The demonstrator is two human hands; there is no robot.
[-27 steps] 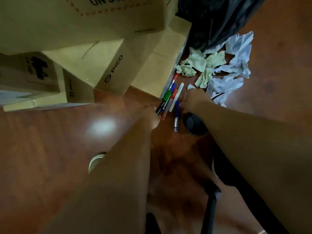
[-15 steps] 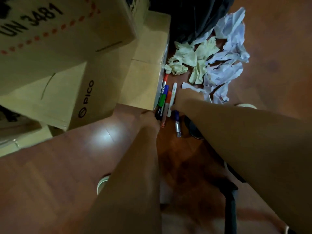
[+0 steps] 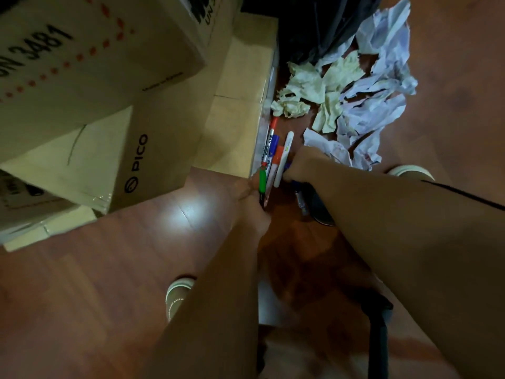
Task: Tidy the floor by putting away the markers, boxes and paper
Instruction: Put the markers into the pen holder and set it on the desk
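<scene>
Both hands are down at the loose coloured plastic markers (image 3: 273, 157): left hand (image 3: 250, 192) pinching the green-barrelled marker (image 3: 262, 181), right hand (image 3: 302, 166) clenched around another, probably bunching them together.

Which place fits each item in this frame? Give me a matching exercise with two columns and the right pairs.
Items
1. markers
2. crumpled paper
3. PICO box
4. black bag

Places
A. at the top of the view, behind the paper
B. under the box marked UN 3481
C. on the floor along the edge of a flat cardboard box, between the two hands
D. heaped on the floor right of the markers

Pairs: 1-C, 2-D, 3-B, 4-A
</scene>
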